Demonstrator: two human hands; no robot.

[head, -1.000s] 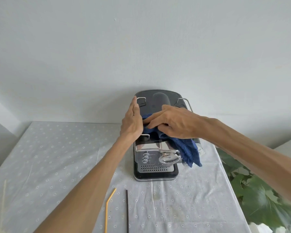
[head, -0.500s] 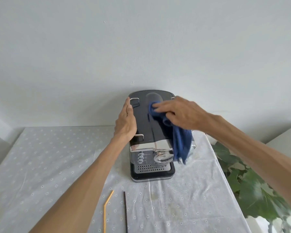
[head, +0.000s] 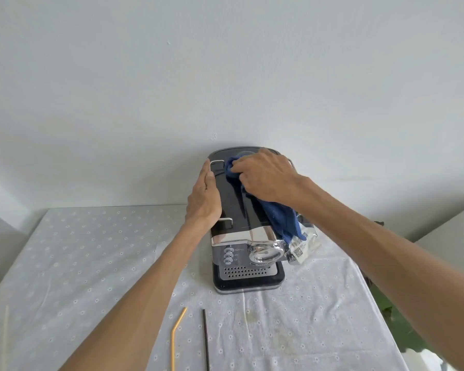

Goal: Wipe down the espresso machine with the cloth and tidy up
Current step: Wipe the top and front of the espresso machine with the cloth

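A black and chrome espresso machine (head: 245, 253) stands on the table against the white wall. My left hand (head: 204, 199) lies flat against the machine's left side, fingers straight. My right hand (head: 265, 178) presses a dark blue cloth (head: 281, 220) onto the machine's black top near its back edge. The cloth trails forward and hangs over the front right corner. A clear plastic tag with a printed label (head: 302, 247) dangles at the machine's right front.
A bent yellow straw (head: 176, 336) and a thin black stick (head: 205, 341) lie on the white dotted tablecloth (head: 78, 263) in front of the machine. A pale stick (head: 4, 336) lies at the left edge. Green plant leaves (head: 402, 328) show past the table's right edge.
My right hand has slid the blue cloth from the front of the machine's top toward the back. My left hand stays on the left side.
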